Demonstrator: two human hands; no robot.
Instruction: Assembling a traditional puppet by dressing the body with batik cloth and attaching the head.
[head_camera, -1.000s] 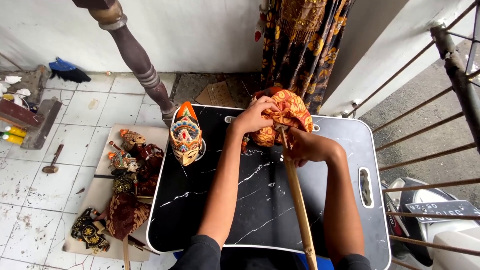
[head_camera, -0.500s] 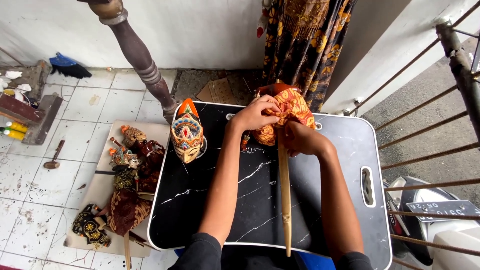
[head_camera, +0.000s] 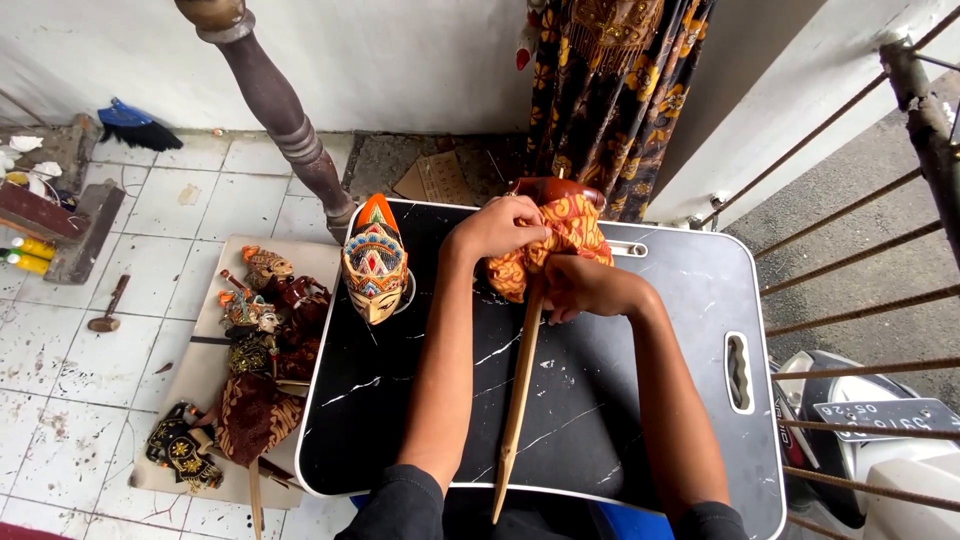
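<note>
Orange cloth (head_camera: 560, 235) pinched by left hand (head_camera: 497, 228), right hand (head_camera: 580, 288).

Puppet body (head_camera: 560, 235): a bundle of orange batik cloth with a pale floral pattern, gathered in loose folds around a dark reddish-brown, glossy wooden torso that shows at the top edge. It lies at the far middle of the black, marble-veined counter (head_camera: 600, 420), gripped from both sides. Wooden rod (head_camera: 518, 395): a long, pale, slender stick that emerges from under the cloth and runs toward the near edge of the counter, tilted slightly leftward, tapering to a point that overhangs the near rim. The rod's upper end is hidden in the cloth.
</note>
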